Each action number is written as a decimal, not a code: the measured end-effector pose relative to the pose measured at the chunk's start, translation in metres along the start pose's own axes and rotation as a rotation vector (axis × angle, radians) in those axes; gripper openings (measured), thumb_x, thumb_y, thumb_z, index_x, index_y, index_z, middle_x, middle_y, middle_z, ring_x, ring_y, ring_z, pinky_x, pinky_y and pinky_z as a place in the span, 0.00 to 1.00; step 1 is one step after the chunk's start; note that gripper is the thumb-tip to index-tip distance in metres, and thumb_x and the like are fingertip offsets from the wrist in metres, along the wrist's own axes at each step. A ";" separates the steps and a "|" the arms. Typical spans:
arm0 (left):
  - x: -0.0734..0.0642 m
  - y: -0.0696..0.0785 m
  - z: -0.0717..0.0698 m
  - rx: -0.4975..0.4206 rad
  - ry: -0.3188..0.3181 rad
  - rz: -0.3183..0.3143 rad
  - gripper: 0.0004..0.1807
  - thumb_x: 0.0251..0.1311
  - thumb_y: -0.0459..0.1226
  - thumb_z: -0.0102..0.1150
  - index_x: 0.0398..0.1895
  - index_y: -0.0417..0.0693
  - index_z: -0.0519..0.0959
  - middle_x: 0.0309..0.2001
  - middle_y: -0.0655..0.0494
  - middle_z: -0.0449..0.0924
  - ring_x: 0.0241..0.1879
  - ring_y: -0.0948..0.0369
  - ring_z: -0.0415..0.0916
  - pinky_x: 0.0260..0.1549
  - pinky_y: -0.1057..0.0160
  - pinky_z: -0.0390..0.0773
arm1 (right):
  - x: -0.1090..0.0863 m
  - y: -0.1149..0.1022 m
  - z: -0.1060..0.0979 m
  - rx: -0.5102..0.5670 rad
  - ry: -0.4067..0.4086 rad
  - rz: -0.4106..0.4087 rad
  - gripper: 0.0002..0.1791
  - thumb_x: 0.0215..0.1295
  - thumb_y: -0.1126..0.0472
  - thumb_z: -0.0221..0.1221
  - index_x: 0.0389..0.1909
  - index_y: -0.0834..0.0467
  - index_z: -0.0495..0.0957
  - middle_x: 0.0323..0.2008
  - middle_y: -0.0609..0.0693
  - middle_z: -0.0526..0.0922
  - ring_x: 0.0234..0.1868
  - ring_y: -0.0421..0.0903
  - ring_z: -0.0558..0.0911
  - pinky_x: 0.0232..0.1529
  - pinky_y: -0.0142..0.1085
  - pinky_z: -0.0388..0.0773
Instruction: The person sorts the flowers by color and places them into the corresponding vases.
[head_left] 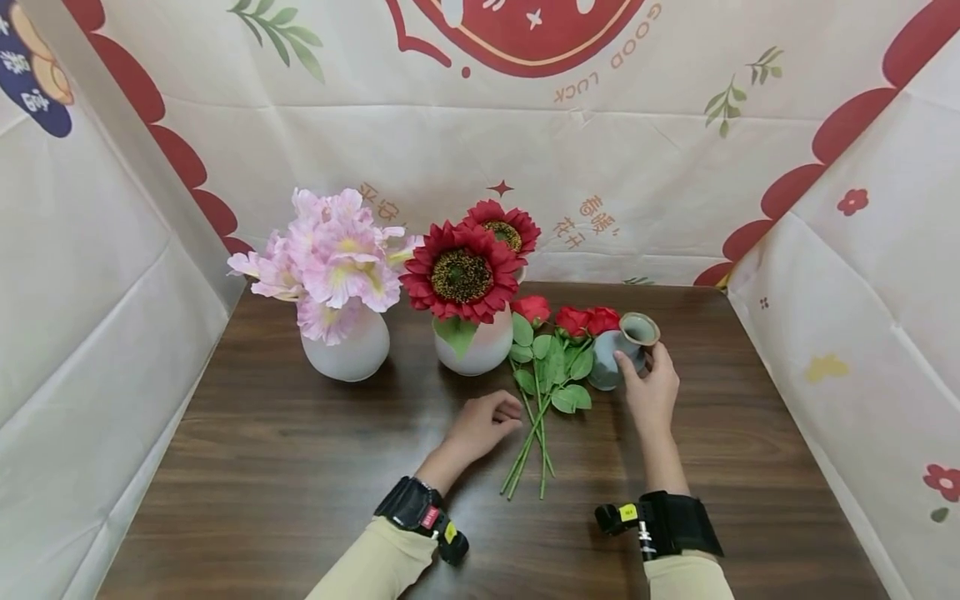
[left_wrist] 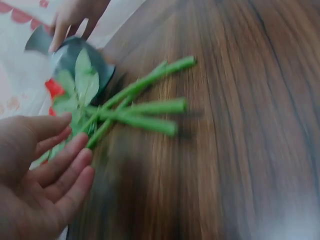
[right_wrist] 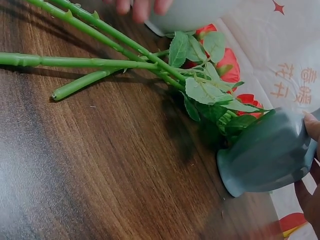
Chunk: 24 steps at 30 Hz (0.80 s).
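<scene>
A small blue-grey vase [head_left: 604, 363] with a flared rim is at the table's right, tilted in the right wrist view. My right hand [head_left: 654, 398] grips it near the neck, thumb on one side and fingers on the other. Just left of the vase lie several red roses [head_left: 573, 322] with green leaves, their stems [right_wrist: 107, 37] crossing and pointing toward me. Beside these stems is my left hand [head_left: 482, 427], fingers relaxed and slightly bent, holding nothing. In the left wrist view its fingertips overlap the leaves and stems.
A white vase [head_left: 347, 346] of pink flowers [head_left: 348, 258] stands at the back left. Next to it, another pale vase [head_left: 480, 346] holds red sunflowers [head_left: 461, 275]. The brown wooden table [head_left: 300, 467] is enclosed by a printed cloth [head_left: 450, 142] behind and at both sides.
</scene>
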<state>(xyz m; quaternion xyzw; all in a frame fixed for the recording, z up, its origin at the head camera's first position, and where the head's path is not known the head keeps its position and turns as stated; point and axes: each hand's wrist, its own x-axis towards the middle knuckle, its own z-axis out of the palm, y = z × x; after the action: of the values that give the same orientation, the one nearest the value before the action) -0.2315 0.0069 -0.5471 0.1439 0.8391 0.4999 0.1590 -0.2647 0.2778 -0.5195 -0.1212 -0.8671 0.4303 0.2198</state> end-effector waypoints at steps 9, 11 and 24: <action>0.017 0.021 0.027 0.155 -0.034 -0.177 0.16 0.61 0.40 0.68 0.52 0.49 0.81 0.44 0.56 0.85 0.44 0.59 0.81 0.42 0.64 0.80 | 0.000 -0.002 -0.002 0.006 -0.007 -0.001 0.25 0.64 0.63 0.66 0.59 0.68 0.73 0.58 0.68 0.79 0.63 0.64 0.77 0.61 0.57 0.75; 0.019 0.022 0.029 0.162 -0.025 -0.190 0.15 0.60 0.39 0.69 0.50 0.49 0.81 0.41 0.56 0.85 0.41 0.59 0.82 0.39 0.64 0.79 | 0.000 -0.001 -0.001 0.016 -0.003 -0.006 0.25 0.63 0.64 0.67 0.59 0.68 0.73 0.58 0.68 0.79 0.63 0.63 0.77 0.62 0.56 0.74; 0.016 0.020 0.024 0.119 -0.021 -0.185 0.06 0.59 0.37 0.69 0.39 0.50 0.84 0.32 0.60 0.85 0.33 0.65 0.80 0.33 0.69 0.76 | 0.001 0.002 0.000 0.022 0.005 -0.011 0.25 0.63 0.63 0.67 0.58 0.68 0.74 0.58 0.68 0.79 0.64 0.64 0.76 0.64 0.57 0.73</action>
<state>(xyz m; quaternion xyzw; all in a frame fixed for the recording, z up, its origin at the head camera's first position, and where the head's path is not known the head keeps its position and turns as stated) -0.2347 0.0416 -0.5419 0.0804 0.8754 0.4307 0.2043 -0.2657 0.2792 -0.5206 -0.1150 -0.8625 0.4382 0.2256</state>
